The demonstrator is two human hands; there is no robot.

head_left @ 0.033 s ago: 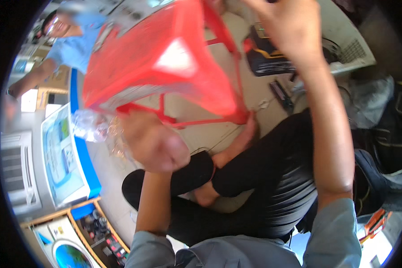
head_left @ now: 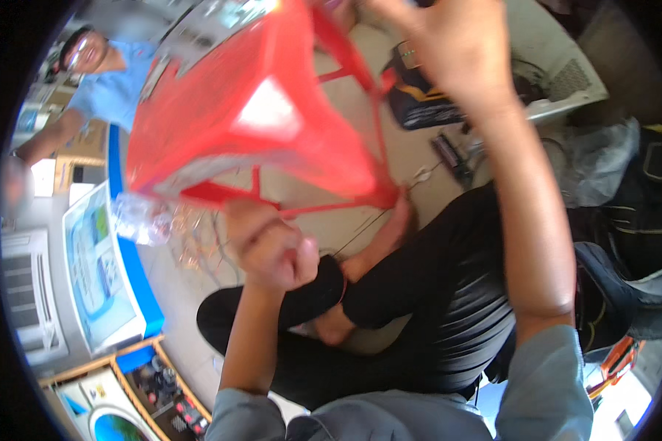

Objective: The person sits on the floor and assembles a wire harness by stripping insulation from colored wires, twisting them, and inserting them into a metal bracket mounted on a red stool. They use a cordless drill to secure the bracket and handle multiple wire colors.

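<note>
A red plastic stool (head_left: 198,103) stands in front of me, its seat scuffed and its legs reaching the tiled floor. Close to its near edge is my left hand (head_left: 272,250), fingers curled into a fist. Whatever that fist may hold is hidden. My right hand (head_left: 460,59) is raised at the top, right of the stool. One of its digits stretches to the left; the others are blurred or cut off by the frame's edge. A grey panel with small parts (head_left: 213,33) lies on the seat's far side, beside a slim metal tool (head_left: 154,77).
A black bag with yellow trim (head_left: 419,95) lies beyond my crossed legs, near a white grilled casing (head_left: 566,81). Clear plastic wrap (head_left: 143,220) and copper-coloured wires (head_left: 191,239) lie left. A wooden tray of parts (head_left: 162,382) is lower left. Another person (head_left: 110,81) sits at far left.
The whole view has shifted slightly, so the stool sits a little further left. My left fist has moved slightly up and right against the stool. My right hand stays raised.
</note>
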